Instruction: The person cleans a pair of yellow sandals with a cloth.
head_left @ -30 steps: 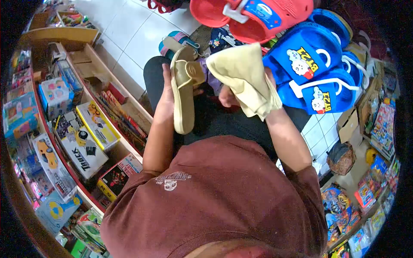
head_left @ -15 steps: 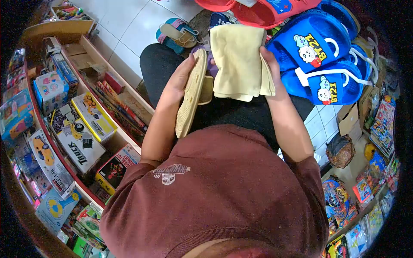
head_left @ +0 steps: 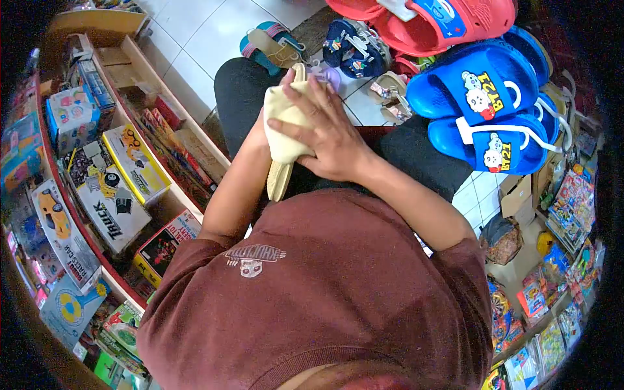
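Note:
A pale yellow cloth (head_left: 284,123) is wrapped over the upper part of a beige sandal (head_left: 279,181), whose ridged end shows below it. My left hand (head_left: 264,125) grips the sandal from the left side, its fingers mostly hidden behind the cloth. Over the cloth lies my right hand (head_left: 328,130), fingers spread and pressing it against the sandal. Both are above my lap, in front of the dark red shirt (head_left: 312,279).
Blue slippers (head_left: 478,91) and red clogs (head_left: 448,23) are piled at the upper right. Small navy sandals (head_left: 356,52) and a teal pair (head_left: 272,47) lie on the white tiles (head_left: 208,32). Boxed toys (head_left: 107,195) fill the left shelf; packaged toys (head_left: 533,299) stand at the right.
My right hand has moved left with the cloth and now lays it over the sandal. The folded cloth hung apart from the sandal before. The view has shifted slightly, showing more footwear.

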{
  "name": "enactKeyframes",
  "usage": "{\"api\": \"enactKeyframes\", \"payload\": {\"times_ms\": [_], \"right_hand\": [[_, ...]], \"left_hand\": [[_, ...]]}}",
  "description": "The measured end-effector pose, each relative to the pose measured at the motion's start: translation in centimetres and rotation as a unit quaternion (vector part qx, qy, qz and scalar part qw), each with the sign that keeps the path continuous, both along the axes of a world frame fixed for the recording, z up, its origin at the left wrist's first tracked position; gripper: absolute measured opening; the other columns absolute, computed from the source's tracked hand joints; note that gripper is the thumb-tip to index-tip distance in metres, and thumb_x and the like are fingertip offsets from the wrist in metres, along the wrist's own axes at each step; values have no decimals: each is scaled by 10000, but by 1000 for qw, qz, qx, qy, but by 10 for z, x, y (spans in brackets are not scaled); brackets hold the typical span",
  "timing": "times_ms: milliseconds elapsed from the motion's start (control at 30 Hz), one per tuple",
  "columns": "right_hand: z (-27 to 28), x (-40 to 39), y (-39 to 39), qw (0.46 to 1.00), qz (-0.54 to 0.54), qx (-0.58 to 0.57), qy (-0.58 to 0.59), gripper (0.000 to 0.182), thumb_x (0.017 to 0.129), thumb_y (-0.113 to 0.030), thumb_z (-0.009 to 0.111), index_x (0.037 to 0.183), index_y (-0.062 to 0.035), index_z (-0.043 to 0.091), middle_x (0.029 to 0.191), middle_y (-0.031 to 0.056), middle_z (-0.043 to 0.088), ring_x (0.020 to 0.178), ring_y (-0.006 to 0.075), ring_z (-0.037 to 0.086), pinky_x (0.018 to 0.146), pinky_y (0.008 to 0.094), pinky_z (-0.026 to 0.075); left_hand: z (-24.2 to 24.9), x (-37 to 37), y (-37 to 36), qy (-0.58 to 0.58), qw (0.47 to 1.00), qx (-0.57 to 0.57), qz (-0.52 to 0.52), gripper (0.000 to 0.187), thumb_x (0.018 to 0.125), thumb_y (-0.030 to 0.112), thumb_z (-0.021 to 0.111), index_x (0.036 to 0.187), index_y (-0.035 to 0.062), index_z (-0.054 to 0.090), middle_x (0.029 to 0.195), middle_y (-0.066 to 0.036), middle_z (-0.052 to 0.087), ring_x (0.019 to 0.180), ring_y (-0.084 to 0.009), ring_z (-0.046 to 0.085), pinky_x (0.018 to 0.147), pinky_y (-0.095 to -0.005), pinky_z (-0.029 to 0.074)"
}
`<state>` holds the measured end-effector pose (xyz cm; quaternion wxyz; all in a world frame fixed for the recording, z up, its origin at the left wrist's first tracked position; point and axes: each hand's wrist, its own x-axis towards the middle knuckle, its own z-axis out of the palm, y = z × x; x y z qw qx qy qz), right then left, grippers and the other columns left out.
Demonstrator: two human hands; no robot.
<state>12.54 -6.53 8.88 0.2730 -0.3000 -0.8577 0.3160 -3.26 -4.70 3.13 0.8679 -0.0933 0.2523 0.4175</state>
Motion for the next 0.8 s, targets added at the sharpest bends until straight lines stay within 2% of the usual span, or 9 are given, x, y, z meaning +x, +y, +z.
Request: {"api": "enactKeyframes", "payload": {"times_ms": [200, 333, 367, 400, 533, 633, 667, 733, 800], "right_hand": [[7, -9, -11, 997, 67, -6, -23, 625, 660, -252, 783, 1262, -257, 617, 1508, 47, 355, 1465, 386, 117, 1138, 658, 117], [10, -5, -14, 988, 144, -45, 4, 515, 679, -207, 754, 1184, -203, 652, 1445, 46, 428, 1449, 375, 191, 1134, 647, 144], [10, -4, -15, 982, 172, -71, 20, 486, 686, -195, 745, 1164, -194, 659, 1429, 45, 443, 1444, 370, 210, 1133, 642, 152], [9, -4, -18, 974, 199, -98, 36, 458, 692, -183, 736, 1145, -184, 665, 1414, 45, 458, 1439, 365, 229, 1133, 638, 160], [8, 1, -23, 937, 236, -227, 120, 381, 731, -161, 671, 1109, -108, 678, 1290, 54, 574, 1410, 340, 300, 1159, 518, 198], [23, 13, -21, 857, 292, -380, 189, 383, 754, -191, 616, 1108, -57, 677, 1232, 77, 615, 1385, 324, 338, 1161, 465, 207], [25, 16, -24, 818, 304, -442, 205, 416, 774, -234, 550, 1104, -13, 673, 1175, 126, 639, 1315, 324, 419, 1142, 455, 237], [7, 24, -31, 709, 340, -562, 257, 336, 885, -211, 488, 1119, -24, 639, 1192, 115, 636, 1236, 257, 518, 1087, 390, 345], [-2, 33, -39, 662, 169, -665, 301, 405, 965, -291, 407, 1161, 9, 594, 1154, 141, 640, 1111, 225, 596, 1022, 363, 414]], "left_hand": [[-12, -18, 4, -85, 996, 10, -26, 685, 901, 661, 479, 1214, 63, 591, 1109, -224, 647, 960, -388, 661, 859, -505, 558], [-7, -19, 5, 46, 997, 11, 55, 604, 915, 634, 485, 1137, 88, 617, 1015, -173, 668, 847, -322, 688, 734, -442, 601], [-7, -23, 5, 104, 992, 27, 61, 562, 918, 624, 492, 1087, 106, 626, 938, -121, 672, 791, -260, 684, 697, -418, 598], [-23, -28, 10, 44, 996, 30, 78, 534, 913, 621, 510, 1061, 123, 629, 892, -72, 672, 744, -214, 673, 662, -380, 592], [-41, -37, 16, 99, 982, 59, 149, 508, 895, 621, 541, 1038, 142, 630, 871, -42, 668, 744, -191, 667, 662, -370, 583], [-37, -44, 16, 174, 965, 50, 192, 498, 888, 618, 556, 1027, 145, 628, 852, -39, 661, 742, -198, 663, 676, -378, 579], [-62, -61, 21, 81, 970, 98, 205, 463, 895, 583, 577, 1018, 139, 625, 865, -43, 660, 751, -209, 661, 677, -388, 575], [-44, -62, 22, 319, 899, 75, 290, 395, 923, 514, 581, 1025, 135, 627, 890, -50, 659, 790, -215, 661, 699, -380, 572], [-72, -99, 27, 195, 925, 91, 313, 382, 957, 474, 538, 1074, 121, 624, 1017, -96, 662, 928, -252, 652, 804, -426, 554]]}}
